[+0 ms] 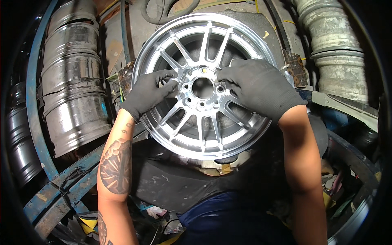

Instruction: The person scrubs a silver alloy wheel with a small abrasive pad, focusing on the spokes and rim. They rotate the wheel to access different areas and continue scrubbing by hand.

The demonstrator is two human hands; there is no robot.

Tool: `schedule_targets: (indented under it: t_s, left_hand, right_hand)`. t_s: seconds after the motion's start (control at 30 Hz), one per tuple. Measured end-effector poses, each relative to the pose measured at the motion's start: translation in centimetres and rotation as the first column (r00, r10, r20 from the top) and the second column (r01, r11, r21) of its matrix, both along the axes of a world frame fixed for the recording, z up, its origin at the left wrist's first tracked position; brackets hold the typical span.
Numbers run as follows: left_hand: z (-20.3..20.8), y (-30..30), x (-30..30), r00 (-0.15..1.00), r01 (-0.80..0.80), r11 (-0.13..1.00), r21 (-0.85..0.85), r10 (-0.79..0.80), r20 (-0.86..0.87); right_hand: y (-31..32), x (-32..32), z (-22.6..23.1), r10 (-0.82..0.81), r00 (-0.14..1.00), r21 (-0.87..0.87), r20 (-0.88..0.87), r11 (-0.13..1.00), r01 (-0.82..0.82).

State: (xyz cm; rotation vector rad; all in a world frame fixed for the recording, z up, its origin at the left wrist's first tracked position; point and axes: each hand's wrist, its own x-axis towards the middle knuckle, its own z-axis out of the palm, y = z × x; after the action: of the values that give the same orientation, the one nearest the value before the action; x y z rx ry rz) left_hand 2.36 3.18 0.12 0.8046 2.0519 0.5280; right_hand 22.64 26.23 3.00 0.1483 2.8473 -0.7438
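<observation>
**Stacked metal rims are lining the workshop around a silver wheel in two gloved hands**

On the left, the grimy rims (pixel 75 81) are standing in a column beside a blue metal frame (pixel 32 85); on the right, a pale, worn stack (pixel 337 53) is rising to the picture's upper edge. A dark pad (pixel 253 24) is showing behind the wheel (pixel 195 101), which is sitting in the middle of the view, above the person's lap, its spoked face turned up toward the camera. Pairs of slim spokes (pixel 200 127) are running out from its centre to the polished rim.

Left of the centre opening, the left hand (pixel 151 90) is resting on the face, thumb and forefinger parting slightly. On the opposite side, the right hand (pixel 259 85) is lying across the spokes, its fingers bending toward the centre. Whether either is clamping a spoke, one cannot tell. Tattoos (pixel 116 167) are covering part of the left forearm.
</observation>
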Motion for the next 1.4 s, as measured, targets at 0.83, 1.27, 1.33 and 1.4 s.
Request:
schedule_targets:
  t_s: [0.83, 1.27, 1.33, 1.4]
  left_hand:
    - [-1.0, -0.5, -0.6, 0.998, 0.054, 0.998, 0.028, -0.053, -0.041]
    - [0.4, -3.3, -3.5, 0.963, -0.121, 0.984, -0.13, 0.085, -0.255]
    - [1.2, -3.4, -2.7, 0.975, -0.162, 0.973, -0.164, 0.133, -0.176]
    - [0.3, -3.8, -2.1, 0.952, -0.154, 0.98, -0.127, 0.113, -0.285]
  right_hand:
    - [0.6, 1.1, 1.6, -0.086, 0.941, 0.132, 0.329, 0.99, 0.044]
    - [0.6, 1.5, 1.0, -0.153, 0.978, 0.193, 0.143, 0.973, 0.124]
    - [0.3, 0.4, 1.5, -0.217, 0.965, 0.201, 0.148, 0.962, 0.185]
    - [0.6, -0.1, 1.1, -0.203, 0.97, 0.201, 0.133, 0.964, 0.175]
